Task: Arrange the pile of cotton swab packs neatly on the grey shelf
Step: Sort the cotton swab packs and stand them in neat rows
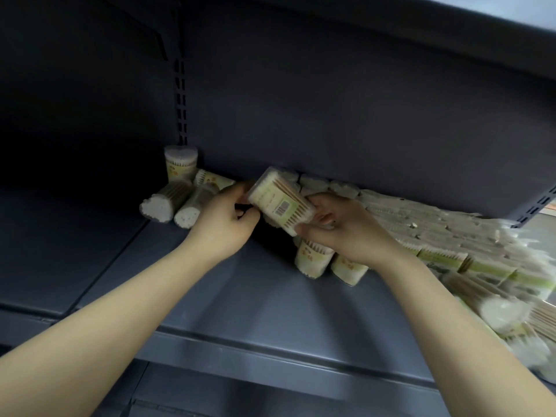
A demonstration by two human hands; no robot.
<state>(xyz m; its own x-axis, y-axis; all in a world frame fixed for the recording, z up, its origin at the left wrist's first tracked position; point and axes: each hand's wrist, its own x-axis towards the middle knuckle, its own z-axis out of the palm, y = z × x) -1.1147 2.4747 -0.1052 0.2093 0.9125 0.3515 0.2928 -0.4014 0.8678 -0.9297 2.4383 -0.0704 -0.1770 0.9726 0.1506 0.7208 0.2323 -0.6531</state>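
Note:
A clear cotton swab pack (pixel 281 200) with a barcode label is held tilted above the grey shelf (pixel 228 290). My right hand (pixel 343 230) grips its lower end with thumb and fingers. My left hand (pixel 224 218) pinches its upper left edge. One pack (pixel 180 165) stands upright against the back wall at the left, with three packs (pixel 177 203) lying beside it. A big loose pile of packs (pixel 451 251) spreads along the shelf to the right, and two of its packs (pixel 328 263) lie under my right wrist.
The shelf's dark back panel (pixel 331 115) has a slotted upright (pixel 180 94) at the left. An upper shelf (pixel 451 22) overhangs at top right. Bare shelf surface lies at the left and front, with the front lip (pixel 270 353) below my arms.

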